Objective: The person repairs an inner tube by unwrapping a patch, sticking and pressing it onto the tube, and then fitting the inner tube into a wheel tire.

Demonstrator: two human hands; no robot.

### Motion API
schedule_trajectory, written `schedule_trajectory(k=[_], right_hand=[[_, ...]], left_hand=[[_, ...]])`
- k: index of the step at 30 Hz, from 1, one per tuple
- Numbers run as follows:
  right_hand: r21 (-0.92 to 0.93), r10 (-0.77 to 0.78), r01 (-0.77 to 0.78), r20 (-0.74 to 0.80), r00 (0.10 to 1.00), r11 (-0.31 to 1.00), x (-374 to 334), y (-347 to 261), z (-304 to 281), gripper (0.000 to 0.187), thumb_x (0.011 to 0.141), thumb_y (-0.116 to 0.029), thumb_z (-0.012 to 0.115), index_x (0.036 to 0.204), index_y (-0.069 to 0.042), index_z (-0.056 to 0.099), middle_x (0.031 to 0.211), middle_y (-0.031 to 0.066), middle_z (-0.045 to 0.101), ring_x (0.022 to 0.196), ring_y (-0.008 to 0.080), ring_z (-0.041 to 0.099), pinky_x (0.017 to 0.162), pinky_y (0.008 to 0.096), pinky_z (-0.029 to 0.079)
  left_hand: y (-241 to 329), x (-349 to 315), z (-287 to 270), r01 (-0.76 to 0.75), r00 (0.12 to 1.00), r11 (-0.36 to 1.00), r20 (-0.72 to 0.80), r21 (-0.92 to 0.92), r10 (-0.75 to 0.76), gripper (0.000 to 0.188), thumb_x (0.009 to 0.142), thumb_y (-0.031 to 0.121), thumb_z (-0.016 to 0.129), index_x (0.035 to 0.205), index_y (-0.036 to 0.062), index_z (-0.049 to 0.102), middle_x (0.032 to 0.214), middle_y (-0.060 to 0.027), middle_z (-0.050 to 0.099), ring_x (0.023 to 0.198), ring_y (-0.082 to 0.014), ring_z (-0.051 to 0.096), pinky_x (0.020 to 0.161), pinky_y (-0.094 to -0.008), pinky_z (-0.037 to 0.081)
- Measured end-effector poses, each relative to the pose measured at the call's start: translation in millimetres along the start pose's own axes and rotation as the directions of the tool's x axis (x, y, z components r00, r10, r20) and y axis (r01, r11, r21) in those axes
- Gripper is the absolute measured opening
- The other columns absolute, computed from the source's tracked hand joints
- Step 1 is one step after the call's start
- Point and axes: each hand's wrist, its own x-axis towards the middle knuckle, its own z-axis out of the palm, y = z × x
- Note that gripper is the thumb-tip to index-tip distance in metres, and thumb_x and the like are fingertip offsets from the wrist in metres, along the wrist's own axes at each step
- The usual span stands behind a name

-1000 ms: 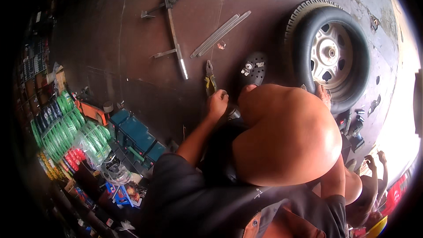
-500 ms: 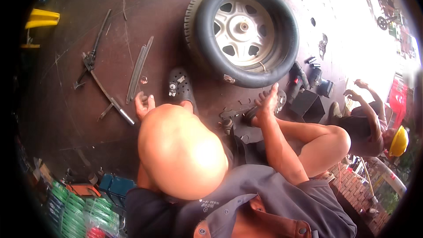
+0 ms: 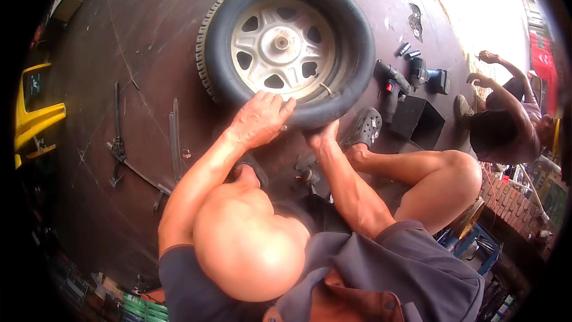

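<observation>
A black inner tube lies around a silver spoked wheel rim, over a tyre whose tread shows along the left side. My left hand is closed over the near left edge of the tube, fingers curled onto its top and inner side. Against the tube's near edge, my right hand reaches beneath it, and its fingers are hidden. A pale valve stem sticks out inside the tube near the rim.
Cordless power tools and a black open box lie right of the wheel. Left on the dark floor are a metal tool with long bars and thin strips. A yellow stand is far left. Another person sits at right.
Both hands have moved to the near edge of the inner tube, the left from beside my knee, the right from beside the tube. The view has shifted, placing the wheel further left.
</observation>
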Motion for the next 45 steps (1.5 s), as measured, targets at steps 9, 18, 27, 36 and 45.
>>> schedule_trajectory(k=[9,18,27,36,45], right_hand=[[-0.421,-0.145,0.346,0.438,0.887,0.839,-134.4,-60.7,144.9,0.061,0.092,-0.058,0.049,0.1,0.002,0.056,0.097,0.0166,0.062,0.094,0.0291,0.064,0.082,0.0419,0.054],[-0.535,-0.317,0.508,0.412,0.854,0.674,-128.6,-76.1,155.8,0.042,0.099,-0.036,0.048,0.119,0.0,0.054,0.12,0.0152,0.057,0.106,0.029,0.059,0.088,0.0453,0.051],[-0.31,-0.172,0.165,0.005,0.985,0.936,65.1,-98.7,9.2,0.04,0.103,-0.033,0.039,0.129,-0.005,0.049,0.127,0.0138,0.053,0.122,0.0333,0.048,0.1,0.0559,0.041],[-0.594,-0.095,0.434,0.656,0.749,-0.677,76.2,4.9,-16.4,0.036,0.081,-0.011,0.057,0.117,-0.012,0.06,0.096,0.0121,0.06,0.089,0.0317,0.061,0.076,0.0427,0.051],[-0.411,0.088,0.488,0.689,0.719,-0.77,134.7,-32.9,-8.9,0.017,0.076,-0.01,0.058,0.091,-0.01,0.065,0.085,0.0111,0.064,0.083,0.0328,0.062,0.069,0.0432,0.053]], left_hand=[[-43.2,2.5,-175.4,0.299,0.922,0.871,-0.117,-0.389,-0.369,0.071,0.069,0.016,0.073,0.135,0.0072,0.047,0.125,-0.0159,0.058,0.116,-0.0259,0.055,0.1,-0.0371,0.041],[-12.6,18.2,-156.5,0.371,0.892,0.635,0.07,-0.678,-0.446,0.073,0.068,0.014,0.078,0.133,0.0039,0.045,0.119,-0.0137,0.06,0.111,-0.0226,0.056,0.096,-0.035,0.044],[-33.4,78.3,28.4,0.177,0.984,0.966,0.028,-0.187,-0.175,0.075,0.066,0.014,0.08,0.132,0.0069,0.045,0.106,-0.0107,0.057,0.098,-0.0296,0.057,0.087,-0.0415,0.047],[-100.9,52.4,60.9,0.124,0.992,0.988,0.021,-0.094,-0.123,0.078,0.059,0.011,0.081,0.13,0.0088,0.048,0.108,-0.0082,0.057,0.097,-0.0278,0.056,0.086,-0.0395,0.045],[-105.5,76.6,39.3,0.058,0.998,0.998,-0.03,-0.04,-0.059,0.07,0.067,0.02,0.079,0.129,0.0074,0.048,0.11,-0.0097,0.058,0.102,-0.0281,0.056,0.09,-0.0411,0.042]])
